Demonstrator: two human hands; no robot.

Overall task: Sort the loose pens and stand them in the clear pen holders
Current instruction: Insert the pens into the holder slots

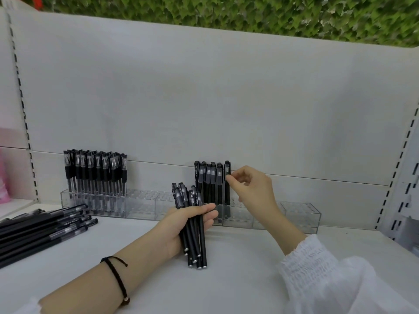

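Right hand (249, 189) pinches pen (227, 193) (left hand (179, 225) grips bundle (197, 243))

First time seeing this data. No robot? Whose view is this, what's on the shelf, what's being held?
No machine here: a person works with bare hands, and the single picture comes from a camera worn on their head, looking forward and down. The left hand grips a bundle of black pens. The right hand pinches the top of a standing pen in the clear pen holders at the back of the white shelf. Further left, another group of pens stands in the holders, and loose pens lie in a pile at the left edge.
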